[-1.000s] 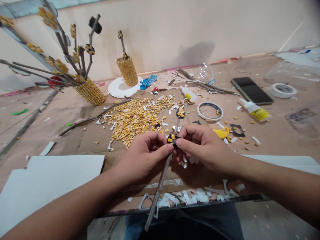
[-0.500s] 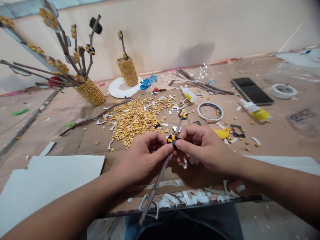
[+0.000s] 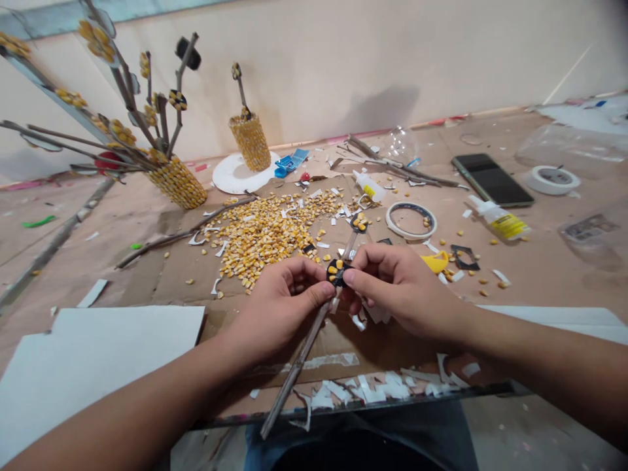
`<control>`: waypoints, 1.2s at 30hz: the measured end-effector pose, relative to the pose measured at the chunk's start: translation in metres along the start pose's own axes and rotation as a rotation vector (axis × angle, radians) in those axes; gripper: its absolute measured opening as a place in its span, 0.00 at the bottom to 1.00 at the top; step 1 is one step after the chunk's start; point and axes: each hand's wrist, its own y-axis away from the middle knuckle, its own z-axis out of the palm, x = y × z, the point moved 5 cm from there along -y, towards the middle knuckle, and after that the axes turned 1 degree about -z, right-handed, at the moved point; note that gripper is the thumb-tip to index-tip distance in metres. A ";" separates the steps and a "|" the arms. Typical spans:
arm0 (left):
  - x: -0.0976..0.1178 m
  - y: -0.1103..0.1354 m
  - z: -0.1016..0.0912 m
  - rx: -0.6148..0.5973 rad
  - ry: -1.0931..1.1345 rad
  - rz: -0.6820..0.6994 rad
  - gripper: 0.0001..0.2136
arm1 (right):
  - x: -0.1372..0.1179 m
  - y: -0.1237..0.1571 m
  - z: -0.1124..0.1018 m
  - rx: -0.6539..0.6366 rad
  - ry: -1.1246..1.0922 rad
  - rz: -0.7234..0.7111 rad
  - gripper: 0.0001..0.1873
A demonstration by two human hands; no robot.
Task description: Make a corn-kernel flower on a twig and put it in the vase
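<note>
Between my two hands is a small black disc (image 3: 337,273) with a few yellow corn kernels stuck on its face. My left hand (image 3: 289,294) pinches the disc's left edge between thumb and fingers. From the other side, my right hand (image 3: 392,281) grips its right edge, the thumb lying on the rim. A thin twig (image 3: 299,373) runs behind the disc, slanting from the table's front edge up to a second dark disc (image 3: 360,223) with kernels. How the twig joins the held disc is hidden. Just beyond my hands spreads a heap of corn kernels (image 3: 265,242).
Two kernel-covered pots, one with branches (image 3: 179,182) and one narrower (image 3: 251,140), stand at the back left. Glue bottles (image 3: 370,187), a tape roll (image 3: 411,221), a phone (image 3: 492,178) and a yellow object (image 3: 436,261) lie right. Paper scraps (image 3: 383,387) line the front edge.
The held disc has tilted to show more of its face, and another kernel on it shows. The twig's lower end has swung slightly left. Both hands keep their grip.
</note>
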 end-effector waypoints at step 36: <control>0.003 0.000 -0.004 0.064 0.138 -0.052 0.15 | -0.005 0.004 -0.003 0.009 0.138 -0.097 0.16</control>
